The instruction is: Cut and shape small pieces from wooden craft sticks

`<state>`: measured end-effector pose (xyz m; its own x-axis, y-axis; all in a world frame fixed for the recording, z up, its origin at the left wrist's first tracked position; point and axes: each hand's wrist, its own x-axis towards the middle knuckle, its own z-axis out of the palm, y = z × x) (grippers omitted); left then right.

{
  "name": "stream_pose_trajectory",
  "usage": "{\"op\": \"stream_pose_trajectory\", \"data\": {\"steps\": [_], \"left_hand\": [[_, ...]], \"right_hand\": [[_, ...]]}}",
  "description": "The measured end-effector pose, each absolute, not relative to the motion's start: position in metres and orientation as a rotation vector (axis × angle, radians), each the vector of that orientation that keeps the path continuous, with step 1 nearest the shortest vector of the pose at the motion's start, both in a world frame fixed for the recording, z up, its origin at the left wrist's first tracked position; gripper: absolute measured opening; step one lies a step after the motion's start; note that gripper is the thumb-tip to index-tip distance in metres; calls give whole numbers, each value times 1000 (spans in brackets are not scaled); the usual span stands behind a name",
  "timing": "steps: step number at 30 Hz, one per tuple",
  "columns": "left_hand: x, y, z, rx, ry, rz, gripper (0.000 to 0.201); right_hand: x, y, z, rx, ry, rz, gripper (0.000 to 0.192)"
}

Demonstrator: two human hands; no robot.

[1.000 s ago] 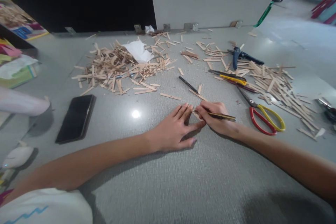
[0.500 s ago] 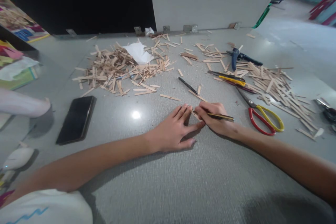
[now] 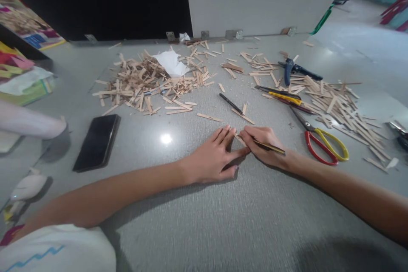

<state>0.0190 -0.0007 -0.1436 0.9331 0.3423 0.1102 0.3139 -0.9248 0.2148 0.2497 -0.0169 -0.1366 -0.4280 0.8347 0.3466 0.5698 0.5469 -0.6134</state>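
Observation:
My right hand (image 3: 263,144) grips a dark pencil with yellowish stripes (image 3: 270,147), its back end slanting toward my wrist. The pencil's tip is at a small pale wooden stick (image 3: 239,138) lying on the table, mostly covered by my fingers. My left hand (image 3: 216,155) lies flat with thumb and fingers spread, its fingertips at that stick and its index finger reaching to the right hand. Just beyond the hands are a black pen (image 3: 230,103) and a few loose sticks, one with a dark mark (image 3: 209,117).
A heap of wooden sticks (image 3: 134,78) with a white tissue (image 3: 172,63) lies back left; more sticks (image 3: 334,102) lie right. Scissors (image 3: 325,144), a yellow cutter (image 3: 285,95) and a blue-handled tool (image 3: 288,70) are nearby. A phone (image 3: 97,142) lies left, near another person's arm (image 3: 32,121).
The whole view has shifted slightly, so things sit a little further right. The pencil's back end tips slightly lower; both hands stay at the same stick.

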Motion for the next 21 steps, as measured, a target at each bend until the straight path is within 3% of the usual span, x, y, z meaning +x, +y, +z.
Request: {"op": "stream_pose_trajectory", "data": {"steps": [21], "left_hand": [[22,-4,-139,2959,585,107,50]], "right_hand": [[251,-19,-138,-1110,-2172,438,37]]}}
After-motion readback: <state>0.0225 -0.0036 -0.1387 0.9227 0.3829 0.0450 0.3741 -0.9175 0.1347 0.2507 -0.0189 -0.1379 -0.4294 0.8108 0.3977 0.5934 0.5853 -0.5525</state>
